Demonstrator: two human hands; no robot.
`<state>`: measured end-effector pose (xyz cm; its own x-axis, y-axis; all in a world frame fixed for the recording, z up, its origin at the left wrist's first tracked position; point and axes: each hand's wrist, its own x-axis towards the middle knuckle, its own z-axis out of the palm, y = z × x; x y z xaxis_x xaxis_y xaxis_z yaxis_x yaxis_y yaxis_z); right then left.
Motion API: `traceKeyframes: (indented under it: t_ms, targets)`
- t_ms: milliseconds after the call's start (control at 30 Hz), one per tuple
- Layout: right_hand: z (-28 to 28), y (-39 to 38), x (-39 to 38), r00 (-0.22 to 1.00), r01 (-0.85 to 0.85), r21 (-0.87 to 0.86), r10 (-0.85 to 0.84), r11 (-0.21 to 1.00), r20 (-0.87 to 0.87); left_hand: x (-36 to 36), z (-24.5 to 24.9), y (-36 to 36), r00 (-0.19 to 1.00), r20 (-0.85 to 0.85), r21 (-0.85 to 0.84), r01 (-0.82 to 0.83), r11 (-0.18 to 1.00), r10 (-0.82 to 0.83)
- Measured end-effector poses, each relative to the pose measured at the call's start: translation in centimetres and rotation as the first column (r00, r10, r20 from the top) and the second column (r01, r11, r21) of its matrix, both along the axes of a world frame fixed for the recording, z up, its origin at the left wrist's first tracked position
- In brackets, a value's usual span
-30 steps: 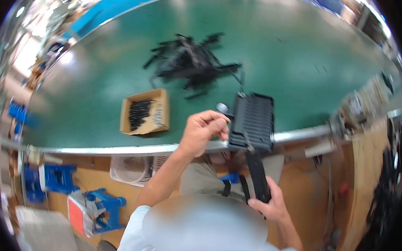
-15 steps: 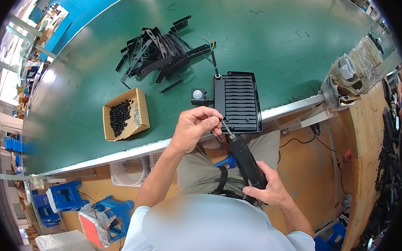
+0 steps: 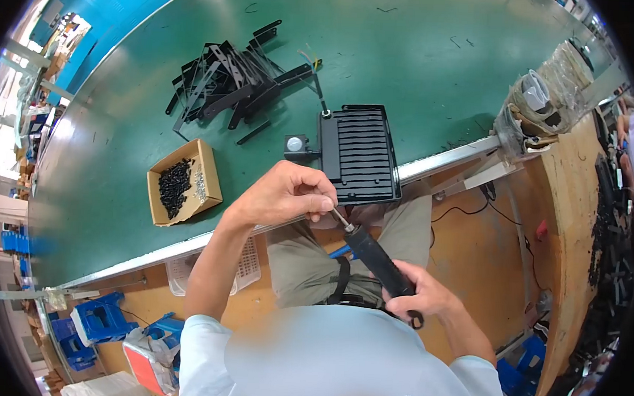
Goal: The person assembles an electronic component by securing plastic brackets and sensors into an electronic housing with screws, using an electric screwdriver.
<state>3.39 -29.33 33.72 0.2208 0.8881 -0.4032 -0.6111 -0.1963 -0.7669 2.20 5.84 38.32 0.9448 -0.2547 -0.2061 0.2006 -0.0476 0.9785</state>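
Note:
My right hand [image 3: 420,288] is wrapped round the lower part of a black electric screwdriver [image 3: 377,258], its bit pointing up and left. At the bit's tip, my left hand [image 3: 292,193] is closed in a pinch; whatever sits between the fingertips is too small to make out. Just beyond the hands lies a black finned floodlight [image 3: 367,154], back side up, at the table's front edge. A small sensor box [image 3: 295,144] sticks out from its left side, and a short cable [image 3: 318,89] with bare coloured wires rises from its top.
Left of the floodlight, a cardboard box [image 3: 213,181] holds black screws [image 3: 174,189] and small silvery parts [image 3: 199,183]. Black metal brackets [image 3: 226,83] are heaped behind it on the green table [image 3: 398,50]. Wrapped rolls [image 3: 537,102] stand at the right edge.
The whole view has shifted slightly. Both hands and the screwdriver have drawn back toward my body, the bit tip going from over the floodlight's lower left corner to just short of its edge.

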Motion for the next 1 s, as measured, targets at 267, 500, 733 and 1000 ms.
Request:
traceKeyframes:
  t_ms: [267, 500, 733, 1000]
  targets:
    - [-1.1, -0.8, -3.2, 0.795, 0.272, -0.094, -0.168, 0.958, 0.583, -1.5, -2.9, -6.5, 0.932, 0.019, -0.332, -0.336, 0.881, 0.362]
    - [-1.5, -2.7, -4.2, 0.825, 0.409, -0.109, -0.316, 0.906, 0.469, -1.0, -2.3, -3.6, 0.536, 0.84, 0.321, -0.615, 0.721, 0.084]
    - [-1.5, -2.9, -4.1, 0.866, 0.411, -0.124, -0.343, 0.903, 0.364, -3.2, 0.7, 6.0, 0.472, 0.88, 0.469, -0.85, 0.237, -0.049]
    - [-1.8, -1.9, -4.0, 0.884, 0.391, -0.12, -0.335, 0.913, 0.327, -9.6, -0.3, 15.0, 0.721, 0.629, 0.732, -0.675, 0.091, 0.291]
